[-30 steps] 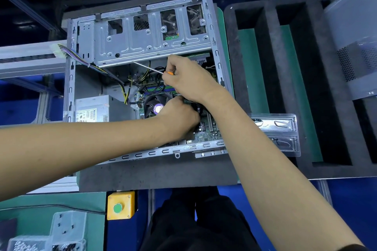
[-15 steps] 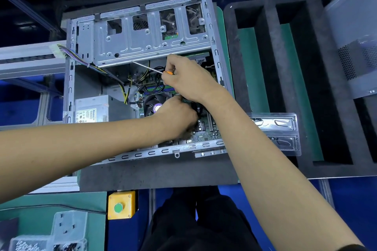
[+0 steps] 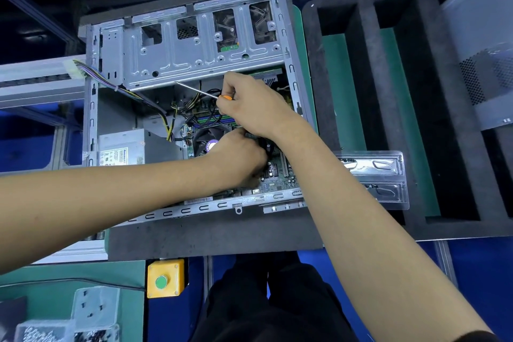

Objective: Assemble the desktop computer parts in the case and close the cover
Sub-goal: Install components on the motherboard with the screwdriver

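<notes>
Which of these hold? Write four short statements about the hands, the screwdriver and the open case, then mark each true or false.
1. The right hand holds a screwdriver with an orange handle. True.
2. The screwdriver's shaft points toward the right edge of the picture. False: it points up and to the left, toward the drive cage.
3. The left hand is down inside the computer case, over the motherboard. True.
4. The side cover is already closed on the case. False: the case lies open, with its power supply and wiring exposed.
</notes>
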A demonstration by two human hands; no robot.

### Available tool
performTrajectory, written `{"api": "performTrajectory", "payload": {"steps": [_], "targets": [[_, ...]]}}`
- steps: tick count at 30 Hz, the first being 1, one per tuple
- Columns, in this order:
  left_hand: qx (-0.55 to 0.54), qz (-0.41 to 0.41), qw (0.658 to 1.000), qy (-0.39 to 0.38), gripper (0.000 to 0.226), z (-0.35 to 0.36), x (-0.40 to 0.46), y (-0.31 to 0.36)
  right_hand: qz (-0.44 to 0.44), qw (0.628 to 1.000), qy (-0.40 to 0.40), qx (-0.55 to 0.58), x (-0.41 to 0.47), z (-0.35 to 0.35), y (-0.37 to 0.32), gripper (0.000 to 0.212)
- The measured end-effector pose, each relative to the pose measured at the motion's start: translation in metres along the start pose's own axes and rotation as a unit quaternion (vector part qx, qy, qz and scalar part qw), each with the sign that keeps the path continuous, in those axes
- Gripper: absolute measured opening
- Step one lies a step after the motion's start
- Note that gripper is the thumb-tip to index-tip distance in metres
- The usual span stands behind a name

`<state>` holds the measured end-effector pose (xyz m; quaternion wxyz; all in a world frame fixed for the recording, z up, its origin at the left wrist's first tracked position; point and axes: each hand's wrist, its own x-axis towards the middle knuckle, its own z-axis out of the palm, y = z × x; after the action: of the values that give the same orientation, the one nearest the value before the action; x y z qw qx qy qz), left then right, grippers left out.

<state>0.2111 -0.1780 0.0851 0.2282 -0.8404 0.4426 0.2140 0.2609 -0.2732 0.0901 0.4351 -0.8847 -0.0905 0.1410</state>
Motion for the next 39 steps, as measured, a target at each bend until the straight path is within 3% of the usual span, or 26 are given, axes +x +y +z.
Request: {"api": "performTrajectory", "payload": {"steps": [32, 39], "targets": [[-0.031, -0.004, 0.999, 0.021, 0.025, 0.0095, 0.0036, -0.001, -0.002, 1.0, 0.002, -0.004, 0.001, 0.0021, 0.0026, 0.018], [0.002, -0.027, 1.0, 0.01, 0.023, 0.0047, 0.004, 0.005, -0.005, 1.0, 0.006, -0.004, 0.002, 0.0036, 0.0037, 0.018]]}}
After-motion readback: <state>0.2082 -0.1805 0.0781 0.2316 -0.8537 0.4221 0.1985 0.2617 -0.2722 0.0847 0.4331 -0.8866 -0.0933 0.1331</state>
